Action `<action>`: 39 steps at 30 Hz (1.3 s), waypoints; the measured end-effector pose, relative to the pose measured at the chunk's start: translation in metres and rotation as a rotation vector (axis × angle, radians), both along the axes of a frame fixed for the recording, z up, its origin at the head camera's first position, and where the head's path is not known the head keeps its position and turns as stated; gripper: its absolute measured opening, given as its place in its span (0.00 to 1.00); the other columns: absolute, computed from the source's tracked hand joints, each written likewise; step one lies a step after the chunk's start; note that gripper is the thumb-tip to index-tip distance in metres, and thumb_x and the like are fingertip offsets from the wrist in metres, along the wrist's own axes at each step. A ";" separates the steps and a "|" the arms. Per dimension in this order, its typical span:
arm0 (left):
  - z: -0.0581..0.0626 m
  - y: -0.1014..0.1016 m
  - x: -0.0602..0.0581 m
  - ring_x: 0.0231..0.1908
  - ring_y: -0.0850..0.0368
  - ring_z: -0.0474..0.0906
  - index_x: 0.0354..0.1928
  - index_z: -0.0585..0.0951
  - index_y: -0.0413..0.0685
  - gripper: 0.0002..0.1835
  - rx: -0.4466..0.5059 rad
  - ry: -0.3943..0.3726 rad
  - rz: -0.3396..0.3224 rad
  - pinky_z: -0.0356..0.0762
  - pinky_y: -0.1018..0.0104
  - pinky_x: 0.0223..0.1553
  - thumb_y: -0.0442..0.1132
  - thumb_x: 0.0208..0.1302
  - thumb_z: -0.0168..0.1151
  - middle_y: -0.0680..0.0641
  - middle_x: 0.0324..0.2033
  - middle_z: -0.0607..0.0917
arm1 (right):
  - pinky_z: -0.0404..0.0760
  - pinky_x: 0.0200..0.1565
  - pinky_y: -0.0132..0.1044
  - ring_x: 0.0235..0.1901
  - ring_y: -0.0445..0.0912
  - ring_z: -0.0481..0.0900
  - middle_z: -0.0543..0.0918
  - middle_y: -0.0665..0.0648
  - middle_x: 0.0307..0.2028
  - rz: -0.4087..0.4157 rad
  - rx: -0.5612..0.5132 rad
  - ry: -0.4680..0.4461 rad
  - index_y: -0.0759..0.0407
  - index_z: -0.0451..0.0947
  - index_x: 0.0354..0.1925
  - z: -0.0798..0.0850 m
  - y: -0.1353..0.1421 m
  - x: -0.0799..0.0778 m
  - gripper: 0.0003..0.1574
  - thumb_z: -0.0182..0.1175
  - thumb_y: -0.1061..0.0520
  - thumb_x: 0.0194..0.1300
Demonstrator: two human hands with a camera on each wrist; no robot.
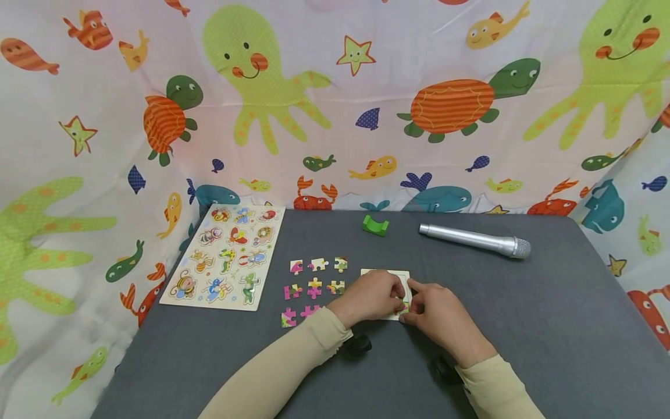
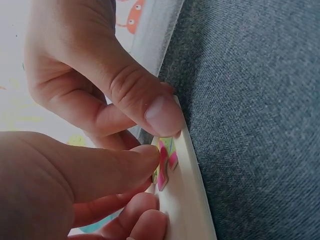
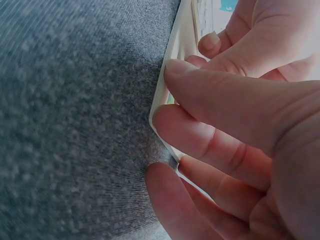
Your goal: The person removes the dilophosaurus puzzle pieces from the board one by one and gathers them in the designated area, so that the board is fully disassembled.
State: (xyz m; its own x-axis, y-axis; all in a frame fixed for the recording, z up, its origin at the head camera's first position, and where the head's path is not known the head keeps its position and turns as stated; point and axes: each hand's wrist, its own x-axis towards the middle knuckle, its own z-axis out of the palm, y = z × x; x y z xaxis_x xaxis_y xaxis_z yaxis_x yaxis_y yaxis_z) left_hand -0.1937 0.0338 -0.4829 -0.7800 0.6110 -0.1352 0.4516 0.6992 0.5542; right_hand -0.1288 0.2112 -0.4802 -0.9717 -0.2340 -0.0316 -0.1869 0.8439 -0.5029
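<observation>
A small pale puzzle tray (image 2: 186,200) lies on the dark grey table, partly hidden under both hands. At its near right corner, a pink and green jigsaw piece (image 2: 163,167) shows between the fingers in the left wrist view. My left hand (image 1: 370,295) reaches over the tray and pinches that piece with its thumb. My right hand (image 1: 441,311) grips the tray's right side; its thumb (image 3: 181,70) is at the near rim and its bent fingers lie along the edge. The right thumb tip is right beside the piece.
Several loose jigsaw pieces (image 1: 314,288) lie in rows left of the tray. Farther left is a wooden insect puzzle board (image 1: 237,272). A green curved block (image 1: 375,227) and a silver microphone (image 1: 473,239) lie toward the back, before a sea-animal curtain (image 1: 335,105).
</observation>
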 end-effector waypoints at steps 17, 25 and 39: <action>-0.001 0.000 -0.002 0.29 0.68 0.77 0.38 0.91 0.55 0.02 0.057 0.011 0.010 0.73 0.74 0.33 0.40 0.68 0.71 0.62 0.28 0.86 | 0.78 0.45 0.45 0.65 0.66 0.82 0.81 0.65 0.70 0.002 0.014 0.016 0.44 0.82 0.17 0.000 0.000 0.001 0.20 0.81 0.52 0.58; 0.001 -0.001 -0.002 0.31 0.69 0.78 0.43 0.92 0.52 0.05 0.069 -0.011 0.018 0.75 0.75 0.36 0.40 0.70 0.70 0.60 0.31 0.89 | 0.75 0.42 0.42 0.62 0.64 0.83 0.81 0.65 0.70 -0.006 0.010 0.015 0.44 0.79 0.17 -0.001 0.000 0.001 0.22 0.81 0.53 0.58; 0.006 -0.012 -0.009 0.29 0.68 0.78 0.40 0.92 0.52 0.03 0.126 -0.098 0.059 0.74 0.73 0.30 0.40 0.70 0.72 0.59 0.29 0.88 | 0.75 0.38 0.44 0.35 0.50 0.78 0.81 0.55 0.33 -0.050 0.023 -0.013 0.53 0.77 0.41 0.000 -0.001 -0.004 0.23 0.82 0.52 0.58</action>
State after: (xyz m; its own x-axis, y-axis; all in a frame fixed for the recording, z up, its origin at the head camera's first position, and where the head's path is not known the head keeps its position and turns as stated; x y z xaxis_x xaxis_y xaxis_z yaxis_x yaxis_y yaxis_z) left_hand -0.2023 0.0216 -0.4766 -0.8020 0.5814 -0.1371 0.3516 0.6449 0.6786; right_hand -0.1323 0.2101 -0.4806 -0.9817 -0.1840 -0.0491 -0.1376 0.8636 -0.4850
